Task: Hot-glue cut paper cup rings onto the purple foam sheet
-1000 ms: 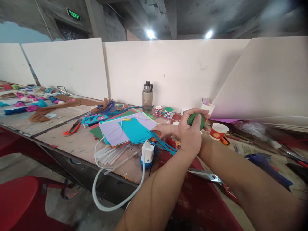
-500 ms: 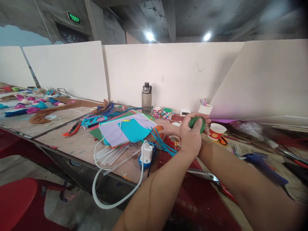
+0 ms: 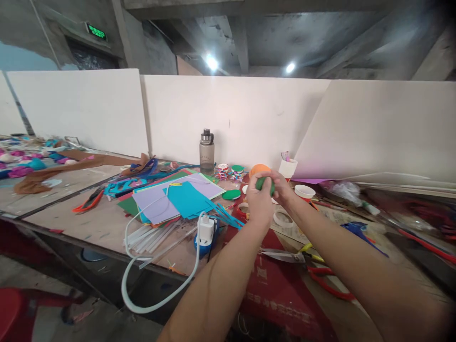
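Observation:
In front of me both hands meet above the table. My left hand (image 3: 259,202) is closed round a rounded green piece (image 3: 264,185), thumb pressed on its front. My right hand (image 3: 283,190) closes in from the right, its fingers curled beside the green piece. An orange disc (image 3: 259,168) shows just above the fingers and seems held by my right hand; its lower part is hidden. A flat green disc (image 3: 231,194) lies on the table to the left. Below the hands are a roll of tape (image 3: 283,218) and a pair of scissors (image 3: 285,255).
Coloured paper sheets (image 3: 167,202), clear glue sticks (image 3: 149,237) and a white charger with cable (image 3: 205,230) lie left. A water bottle (image 3: 206,152) stands behind. On the right are a paper cup (image 3: 304,192), a blue glue gun (image 3: 356,230) and red-handled scissors (image 3: 329,284).
My right hand has drawn back from the left, where it reached behind my left wrist to an orange piece, and now meets my left hand. The view has turned slightly right.

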The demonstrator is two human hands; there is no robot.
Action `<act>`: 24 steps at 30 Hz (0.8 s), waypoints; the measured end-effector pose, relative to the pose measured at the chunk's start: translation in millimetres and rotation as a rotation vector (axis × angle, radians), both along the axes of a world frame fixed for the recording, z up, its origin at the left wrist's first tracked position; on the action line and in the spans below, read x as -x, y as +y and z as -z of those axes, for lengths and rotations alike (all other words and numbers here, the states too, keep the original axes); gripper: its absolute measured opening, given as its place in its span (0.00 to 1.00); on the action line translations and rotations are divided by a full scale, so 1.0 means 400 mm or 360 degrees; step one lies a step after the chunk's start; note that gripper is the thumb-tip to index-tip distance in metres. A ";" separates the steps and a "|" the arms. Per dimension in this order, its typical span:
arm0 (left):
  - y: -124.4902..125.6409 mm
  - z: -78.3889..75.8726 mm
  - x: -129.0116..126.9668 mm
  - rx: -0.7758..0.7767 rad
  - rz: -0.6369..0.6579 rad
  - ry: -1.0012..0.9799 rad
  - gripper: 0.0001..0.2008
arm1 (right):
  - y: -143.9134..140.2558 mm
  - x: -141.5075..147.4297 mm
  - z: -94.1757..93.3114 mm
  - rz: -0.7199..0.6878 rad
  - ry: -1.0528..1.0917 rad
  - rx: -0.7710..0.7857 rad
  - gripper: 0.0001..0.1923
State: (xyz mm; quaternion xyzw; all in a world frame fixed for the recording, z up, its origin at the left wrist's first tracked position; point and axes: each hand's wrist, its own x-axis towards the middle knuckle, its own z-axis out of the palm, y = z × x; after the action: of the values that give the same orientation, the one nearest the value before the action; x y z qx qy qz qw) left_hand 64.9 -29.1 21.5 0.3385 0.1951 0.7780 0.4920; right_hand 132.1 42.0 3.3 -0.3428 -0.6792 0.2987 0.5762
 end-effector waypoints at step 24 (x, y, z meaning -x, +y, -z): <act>0.032 0.042 0.000 0.0421 0.0133 0.0499 0.20 | -0.146 -0.205 -0.017 0.0097 0.0954 0.0382 0.18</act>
State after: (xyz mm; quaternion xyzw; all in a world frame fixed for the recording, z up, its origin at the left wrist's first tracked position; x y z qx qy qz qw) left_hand 65.0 -16.5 4.6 0.3957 0.3554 0.6624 0.5276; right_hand 214.0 -16.6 10.0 -0.3253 -0.4285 0.4469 0.7147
